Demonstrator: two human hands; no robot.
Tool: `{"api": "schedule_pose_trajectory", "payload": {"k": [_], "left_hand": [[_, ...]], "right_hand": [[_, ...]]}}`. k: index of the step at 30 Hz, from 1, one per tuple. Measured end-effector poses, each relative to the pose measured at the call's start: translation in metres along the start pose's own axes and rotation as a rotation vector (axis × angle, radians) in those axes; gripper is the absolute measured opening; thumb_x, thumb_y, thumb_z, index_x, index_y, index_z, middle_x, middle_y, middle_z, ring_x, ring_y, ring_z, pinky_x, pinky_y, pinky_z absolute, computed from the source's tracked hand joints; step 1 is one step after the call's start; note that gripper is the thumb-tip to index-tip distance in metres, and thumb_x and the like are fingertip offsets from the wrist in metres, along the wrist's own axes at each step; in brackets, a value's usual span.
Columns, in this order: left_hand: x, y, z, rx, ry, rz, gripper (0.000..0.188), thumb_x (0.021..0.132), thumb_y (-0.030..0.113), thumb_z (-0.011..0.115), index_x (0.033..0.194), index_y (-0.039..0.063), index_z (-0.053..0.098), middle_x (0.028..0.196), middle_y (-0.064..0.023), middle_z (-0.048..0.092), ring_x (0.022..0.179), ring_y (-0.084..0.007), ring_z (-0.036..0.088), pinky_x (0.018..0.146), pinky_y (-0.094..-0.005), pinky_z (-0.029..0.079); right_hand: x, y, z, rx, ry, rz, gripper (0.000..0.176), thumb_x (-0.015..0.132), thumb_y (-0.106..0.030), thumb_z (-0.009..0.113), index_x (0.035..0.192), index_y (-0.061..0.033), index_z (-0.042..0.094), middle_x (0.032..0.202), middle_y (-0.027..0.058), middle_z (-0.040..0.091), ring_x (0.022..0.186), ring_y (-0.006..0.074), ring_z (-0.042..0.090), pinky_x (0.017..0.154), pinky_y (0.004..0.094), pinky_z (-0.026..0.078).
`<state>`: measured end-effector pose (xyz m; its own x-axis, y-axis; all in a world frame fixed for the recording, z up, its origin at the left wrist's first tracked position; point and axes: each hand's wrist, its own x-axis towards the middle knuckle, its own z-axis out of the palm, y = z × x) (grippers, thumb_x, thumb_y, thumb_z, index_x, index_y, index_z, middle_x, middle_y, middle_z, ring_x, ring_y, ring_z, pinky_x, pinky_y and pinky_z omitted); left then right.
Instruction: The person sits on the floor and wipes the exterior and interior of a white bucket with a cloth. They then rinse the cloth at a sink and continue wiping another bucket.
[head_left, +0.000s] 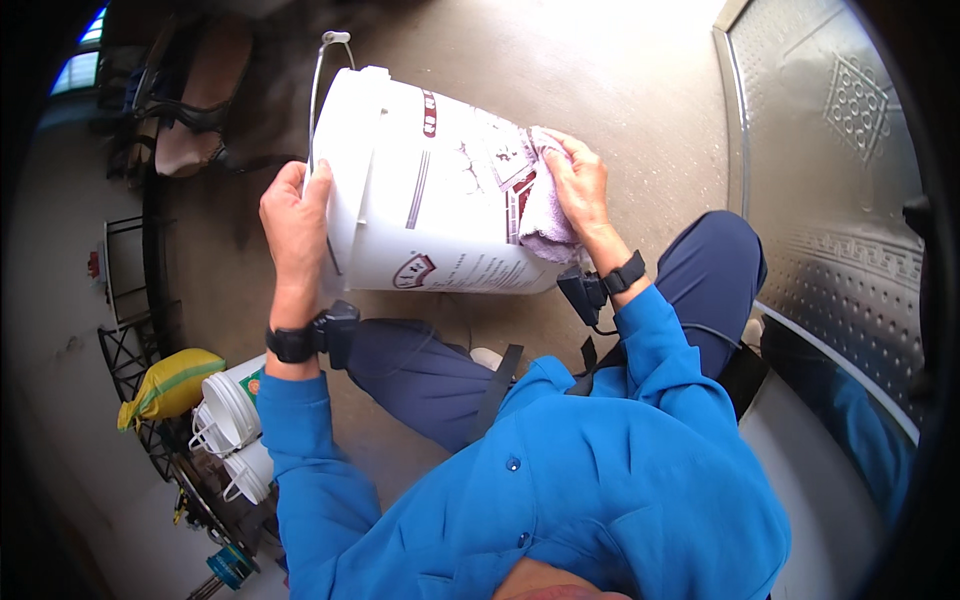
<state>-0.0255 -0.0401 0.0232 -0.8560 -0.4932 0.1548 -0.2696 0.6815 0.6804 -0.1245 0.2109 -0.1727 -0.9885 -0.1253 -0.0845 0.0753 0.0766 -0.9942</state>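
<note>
A white plastic bucket (450, 195) with printed labels lies on its side in front of me, its rim toward the left and its base toward the right. My left hand (296, 214) grips the rim, thumb on the outer wall and fingers toward the mouth. A wire bail handle (313, 112) with a white grip passes beside that hand. My right hand (581, 180) holds a pale purple terry cloth (551, 221) against the wall near the base. The inside of the bucket is hidden.
At left, a yellow sack with a green stripe (176, 379) lies near several white buckets (225, 412). An upholstered chair (206, 90) stands at the upper left on the concrete floor (645, 105). An embossed metal door (825, 150) is at right.
</note>
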Motion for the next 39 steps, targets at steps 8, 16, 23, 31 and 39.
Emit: {"api": "schedule_pose_trajectory", "payload": {"k": [8, 16, 23, 31, 39], "left_hand": [[-0.039, -0.002, 0.038, -0.141, 0.079, 0.049, 0.026, 0.095, 0.009, 0.058, 0.075, 0.002, 0.044, 0.064, -0.0004, 0.041, 0.064, -0.0050, 0.037, 0.052, -0.0259, 0.033], [-0.056, -0.013, 0.036, -0.090, 0.134, 0.067, 0.028, 0.092, 0.016, 0.067, 0.076, 0.000, 0.051, 0.065, -0.0009, 0.049, 0.066, -0.0058, 0.042, 0.057, -0.0255, 0.039], [-0.046, -0.010, 0.030, -0.154, 0.003, -0.200, 0.035, 0.089, 0.027, 0.073, 0.094, -0.007, 0.066, 0.078, -0.0037, 0.065, 0.071, -0.0085, 0.054, 0.066, -0.0252, 0.046], [-0.015, -0.028, 0.035, -0.214, 0.132, -0.190, 0.031, 0.094, 0.023, 0.067, 0.104, -0.007, 0.067, 0.094, -0.0054, 0.068, 0.080, -0.0090, 0.060, 0.074, -0.0237, 0.047], [-0.015, -0.056, 0.021, -0.072, 0.110, -0.097, 0.038, 0.090, 0.029, 0.073, 0.103, -0.007, 0.067, 0.090, -0.0084, 0.069, 0.079, -0.0113, 0.061, 0.074, -0.0266, 0.049]], "right_hand": [[-0.044, -0.113, 0.058, -0.164, -0.169, -0.638, 0.044, 0.083, -0.006, 0.065, 0.127, -0.0029, 0.060, 0.116, 0.0164, 0.063, 0.106, 0.0315, 0.060, 0.095, 0.0385, 0.048], [0.040, -0.034, 0.024, -0.446, -0.048, -0.226, 0.039, 0.084, -0.019, 0.059, 0.120, -0.0049, 0.064, 0.116, 0.0207, 0.065, 0.107, 0.0363, 0.062, 0.095, 0.0419, 0.048], [0.056, 0.009, -0.025, -0.641, 0.080, 0.163, 0.036, 0.087, -0.024, 0.059, 0.120, -0.0109, 0.064, 0.103, 0.0207, 0.068, 0.098, 0.0363, 0.066, 0.087, 0.0450, 0.053], [-0.068, -0.039, 0.031, -0.348, -0.038, -0.545, 0.046, 0.073, -0.003, 0.065, 0.118, -0.0086, 0.064, 0.129, 0.0117, 0.056, 0.116, 0.0339, 0.050, 0.101, 0.0438, 0.040], [0.045, 0.028, -0.026, -0.628, 0.085, 0.000, 0.032, 0.087, -0.020, 0.063, 0.118, -0.0146, 0.068, 0.118, 0.0154, 0.062, 0.112, 0.0349, 0.055, 0.096, 0.0425, 0.046]]}}
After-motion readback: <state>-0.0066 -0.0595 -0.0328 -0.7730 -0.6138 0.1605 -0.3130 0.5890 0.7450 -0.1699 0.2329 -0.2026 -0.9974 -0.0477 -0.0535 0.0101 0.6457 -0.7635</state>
